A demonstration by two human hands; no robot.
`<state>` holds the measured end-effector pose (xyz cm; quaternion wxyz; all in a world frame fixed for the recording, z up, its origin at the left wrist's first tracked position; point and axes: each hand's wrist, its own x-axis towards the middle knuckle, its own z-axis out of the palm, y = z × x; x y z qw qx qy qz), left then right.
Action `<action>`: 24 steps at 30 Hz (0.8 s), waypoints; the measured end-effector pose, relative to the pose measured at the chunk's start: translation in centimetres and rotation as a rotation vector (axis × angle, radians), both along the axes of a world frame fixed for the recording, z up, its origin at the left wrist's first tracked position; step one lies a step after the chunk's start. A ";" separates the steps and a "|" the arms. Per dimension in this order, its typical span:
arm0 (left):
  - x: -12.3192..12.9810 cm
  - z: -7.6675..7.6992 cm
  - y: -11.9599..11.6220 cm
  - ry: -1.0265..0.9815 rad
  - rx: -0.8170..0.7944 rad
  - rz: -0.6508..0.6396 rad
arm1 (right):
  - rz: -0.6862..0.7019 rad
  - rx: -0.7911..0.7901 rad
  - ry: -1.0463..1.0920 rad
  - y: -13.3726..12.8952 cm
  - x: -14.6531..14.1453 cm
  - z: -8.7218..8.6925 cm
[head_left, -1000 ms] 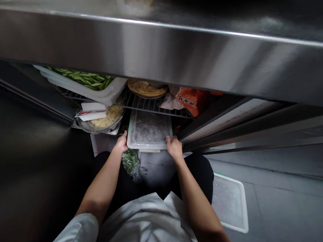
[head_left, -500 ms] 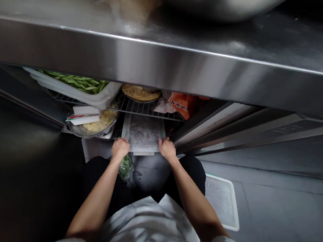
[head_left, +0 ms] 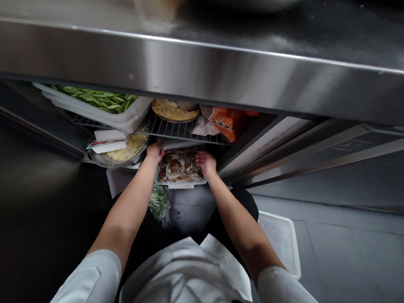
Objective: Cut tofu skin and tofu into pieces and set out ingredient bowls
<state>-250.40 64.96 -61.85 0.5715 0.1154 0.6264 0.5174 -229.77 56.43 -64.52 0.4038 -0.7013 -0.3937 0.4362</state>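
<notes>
A clear container [head_left: 182, 186] full of sliced, brown-and-white food [head_left: 178, 167] sits below the wire shelf. Its translucent lid [head_left: 183, 144] is at the back, mostly hidden under the shelf. My left hand [head_left: 155, 153] is closed at the lid's left edge, beside the container's back left corner. At the container's right side is my right hand [head_left: 206, 163], its fingers apart over the rim and holding nothing.
A steel counter edge [head_left: 187, 69] crosses above the wire shelf [head_left: 174, 130]. White tubs with green vegetables [head_left: 100, 100], a covered bowl [head_left: 125, 151], a yellow item [head_left: 174, 110] and an orange bag [head_left: 226, 122] surround the container. Bagged greens [head_left: 157, 201] and a white-rimmed tray [head_left: 294, 247] are lower down.
The lid has moved back off the container, and the food inside now shows. Both hands have moved forward; my right hand has let go of the front edge and opened.
</notes>
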 end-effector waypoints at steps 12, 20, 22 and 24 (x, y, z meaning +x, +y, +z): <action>0.0 10.5 -14.7 0.244 0.326 -0.651 | 0.808 -0.322 -0.919 2.1 -4.7 -2.6; -1.5 38.0 -15.2 0.735 1.191 -0.236 | 0.918 -0.181 -0.944 2.6 -3.0 -2.2; 0.2 41.5 -10.9 0.823 0.996 -0.386 | 0.921 -0.175 -0.957 2.9 -3.0 -1.8; 1.7 43.4 -7.3 0.755 0.963 -0.423 | 0.910 -0.165 -0.969 3.2 -3.0 -1.4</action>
